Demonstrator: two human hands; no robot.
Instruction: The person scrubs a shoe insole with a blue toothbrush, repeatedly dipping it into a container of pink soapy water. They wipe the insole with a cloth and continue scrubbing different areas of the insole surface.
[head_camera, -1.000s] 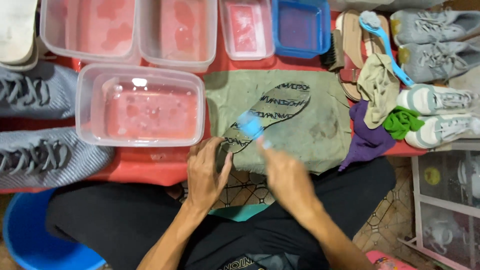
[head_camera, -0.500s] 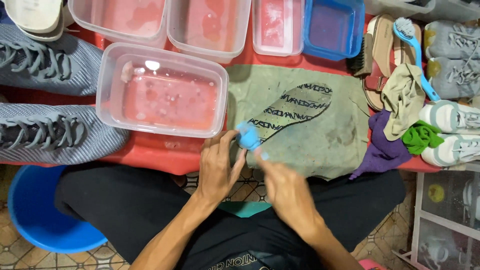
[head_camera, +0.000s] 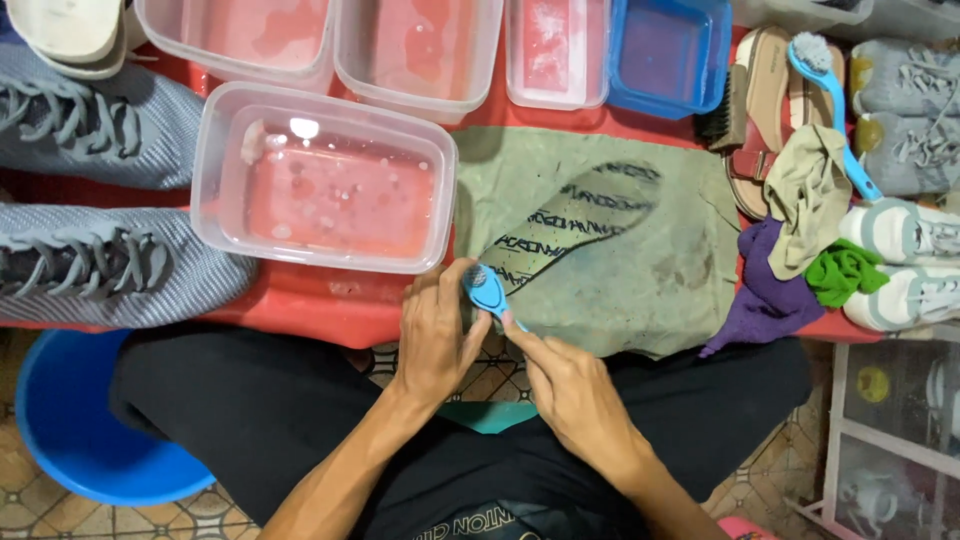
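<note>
A dark patterned shoe insole (head_camera: 580, 220) lies slanted on a grey-green cloth (head_camera: 650, 270) spread over the red table. My left hand (head_camera: 435, 335) rests flat at the heel end of the insole, pinning it down. My right hand (head_camera: 570, 390) grips a small blue brush (head_camera: 485, 290), its head with bristles lying on the heel of the insole beside my left thumb.
A clear tub of water (head_camera: 325, 180) stands left of the cloth, more tubs (head_camera: 410, 45) and a blue tub (head_camera: 665, 55) behind. Grey sneakers (head_camera: 110, 265) lie left. Right are sandals, a long blue brush (head_camera: 835, 105), rags (head_camera: 800, 200), pale sneakers (head_camera: 905, 265). A blue basin (head_camera: 70, 420) sits below.
The blue brush has slid back from the middle of the insole to its heel, toward me. The view shifted down and left a second ago, then held.
</note>
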